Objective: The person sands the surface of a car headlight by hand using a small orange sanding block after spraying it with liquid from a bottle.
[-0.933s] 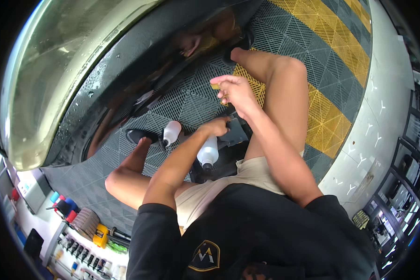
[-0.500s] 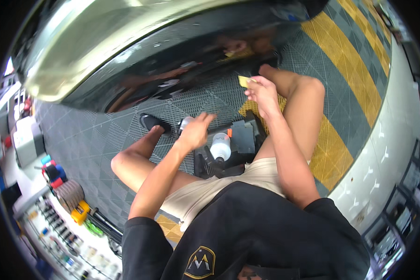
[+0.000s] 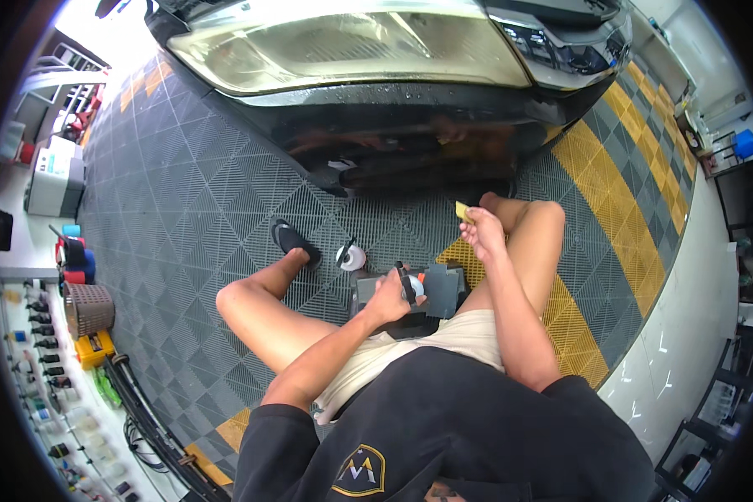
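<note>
I sit low on a dark stool (image 3: 443, 289) in front of a car's glossy black bumper (image 3: 410, 142). My left hand (image 3: 386, 303) is closed around the black trigger head of a white spray bottle (image 3: 412, 287) standing between my knees. My right hand (image 3: 482, 234) is raised over my right knee and pinches a small yellow pad (image 3: 463, 210) close to the bumper's lower edge. A second white spray bottle (image 3: 350, 256) stands on the floor beside my left foot in a black sandal (image 3: 293, 241).
Grey grid floor tiles (image 3: 192, 192) carry a yellow stripe (image 3: 611, 209) on the right. At the left are a shelf with several small bottles (image 3: 33, 368), a woven basket (image 3: 88, 308), a yellow tool (image 3: 94, 349), a black hose (image 3: 146, 418) and a grey machine (image 3: 54, 176).
My left hand, open above the bottle half a second ago, has come down and closed on its trigger head. My right hand still holds the yellow pad. My head has tilted, showing more of the car.
</note>
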`<state>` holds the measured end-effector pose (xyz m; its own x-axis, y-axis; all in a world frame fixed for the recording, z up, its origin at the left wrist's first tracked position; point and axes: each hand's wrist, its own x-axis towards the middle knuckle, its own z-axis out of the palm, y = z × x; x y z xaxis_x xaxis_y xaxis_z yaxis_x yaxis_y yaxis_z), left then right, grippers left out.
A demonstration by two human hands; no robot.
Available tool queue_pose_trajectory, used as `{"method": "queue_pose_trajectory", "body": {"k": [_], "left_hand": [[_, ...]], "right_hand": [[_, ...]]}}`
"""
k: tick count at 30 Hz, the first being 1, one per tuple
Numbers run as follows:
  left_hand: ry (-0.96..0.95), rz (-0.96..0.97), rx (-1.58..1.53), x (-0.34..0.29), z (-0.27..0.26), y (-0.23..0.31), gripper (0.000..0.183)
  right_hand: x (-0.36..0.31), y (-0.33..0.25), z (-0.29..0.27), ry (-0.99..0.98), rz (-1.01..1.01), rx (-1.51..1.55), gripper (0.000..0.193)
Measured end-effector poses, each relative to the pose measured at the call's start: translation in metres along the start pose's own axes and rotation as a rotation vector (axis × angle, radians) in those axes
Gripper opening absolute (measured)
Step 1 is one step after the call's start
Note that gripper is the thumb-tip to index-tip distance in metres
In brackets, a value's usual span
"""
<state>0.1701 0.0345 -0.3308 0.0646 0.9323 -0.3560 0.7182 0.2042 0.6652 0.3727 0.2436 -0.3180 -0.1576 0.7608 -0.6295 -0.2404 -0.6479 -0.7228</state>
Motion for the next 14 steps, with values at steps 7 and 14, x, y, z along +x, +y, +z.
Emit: {"method": "queue_pose_trajectory", "body": {"k": [7,14], "left_hand": [[0.823,-0.458,-0.765,0.059,0.037,-0.038,0.081],[0.697,-0.047,-0.517,0.043,-0.004,0.016,0.079]], "right_hand": [[-0.023,0.014,0.013,-0.094,0.029,0.03,0.009],[-0.02,0.021,-0.02,-0.075,0.075,-0.076,0.012]]}}
